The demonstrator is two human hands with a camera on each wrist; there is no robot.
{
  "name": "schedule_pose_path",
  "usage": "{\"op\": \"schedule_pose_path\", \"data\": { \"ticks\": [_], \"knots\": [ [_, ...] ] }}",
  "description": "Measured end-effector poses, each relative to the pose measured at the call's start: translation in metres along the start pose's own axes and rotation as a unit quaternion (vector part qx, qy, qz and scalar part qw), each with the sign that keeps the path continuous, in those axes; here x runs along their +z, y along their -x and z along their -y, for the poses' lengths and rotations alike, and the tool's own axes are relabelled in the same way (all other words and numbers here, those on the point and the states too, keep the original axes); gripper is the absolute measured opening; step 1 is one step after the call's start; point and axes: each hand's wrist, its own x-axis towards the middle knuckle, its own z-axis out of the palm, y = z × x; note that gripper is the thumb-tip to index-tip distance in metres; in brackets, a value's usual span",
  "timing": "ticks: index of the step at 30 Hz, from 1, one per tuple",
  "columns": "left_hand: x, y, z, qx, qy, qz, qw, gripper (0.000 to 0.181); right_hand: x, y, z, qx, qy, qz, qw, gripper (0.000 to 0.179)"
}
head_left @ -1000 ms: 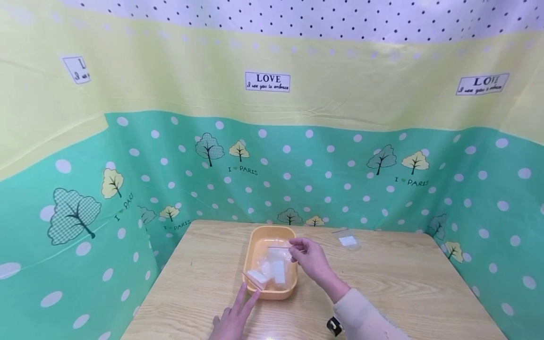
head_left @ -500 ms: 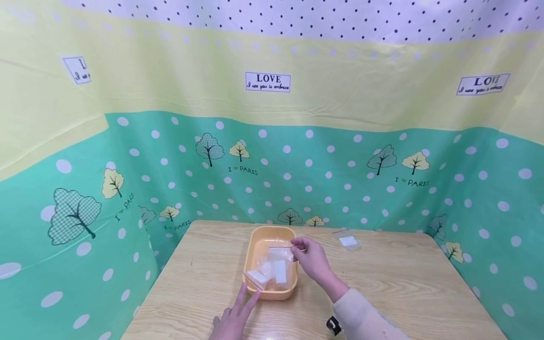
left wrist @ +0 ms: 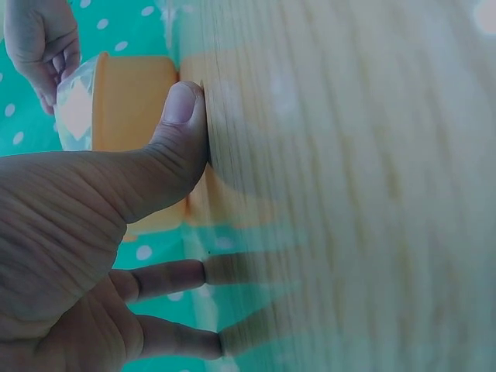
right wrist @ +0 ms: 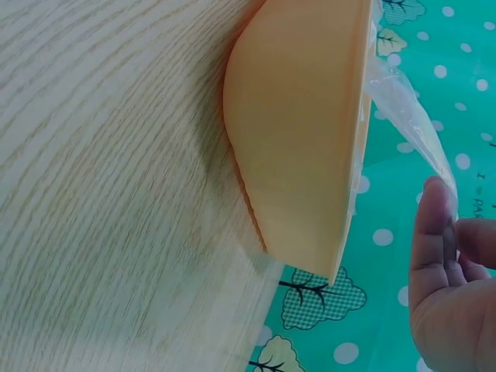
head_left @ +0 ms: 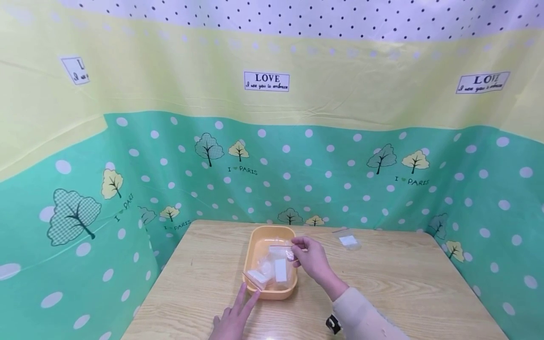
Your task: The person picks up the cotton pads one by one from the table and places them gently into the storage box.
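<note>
My right hand pinches the corner of a clear zip bag with a white label, between thumb and finger. This bag slants up out of an orange plastic tray, as the right wrist view shows of the bag. A second zip bag with a white patch leans on the tray's near left corner, among other clear plastic. Close to that corner lies my left hand, fingers extended. In the left wrist view the thumb and fingertips of the left hand rest on the tabletop beside the tray.
Another clear zip bag with a white label lies flat on the wooden table, toward the back right. A polka-dot curtain hangs around the back and sides. Near the right sleeve sits a small black object.
The pinched bag has risen very slightly, and a pinkish sheen now shows by the right fingertips. My left hand stays where it was.
</note>
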Motion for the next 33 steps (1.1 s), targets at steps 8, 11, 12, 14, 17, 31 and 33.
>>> {"op": "schedule_pose_path", "data": {
  "ticks": [8,11,12,14,17,31,33],
  "knots": [
    [-0.001,0.0,0.0,-0.001,-0.002,0.004,1.0,0.13,0.001,-0.001,0.003,-0.011,0.028,-0.004,0.9995,0.028],
    [-0.001,-0.001,-0.001,-0.001,-0.006,0.005,1.0,0.13,0.001,-0.003,0.002,-0.024,0.052,-0.013,0.9983,0.028],
    [-0.001,0.0,0.0,-0.001,-0.004,0.006,1.0,0.129,0.001,-0.004,0.002,-0.026,0.058,-0.017,0.9978,0.028],
    [-0.001,0.0,0.0,0.001,-0.003,0.005,1.0,0.129,0.001,-0.006,0.001,-0.033,0.067,-0.025,0.9969,0.029],
    [0.0,0.0,0.0,0.004,0.0,0.003,1.0,0.128,0.0,-0.007,-0.002,-0.033,0.076,-0.04,0.9958,0.031],
    [0.001,0.001,0.0,0.007,0.005,0.004,1.0,0.125,-0.017,-0.007,-0.012,-0.011,0.096,-0.055,0.9938,0.032],
    [0.001,0.0,0.0,0.007,0.004,0.003,1.0,0.125,-0.024,-0.007,-0.015,-0.011,0.112,-0.058,0.9919,0.033]
  ]
}}
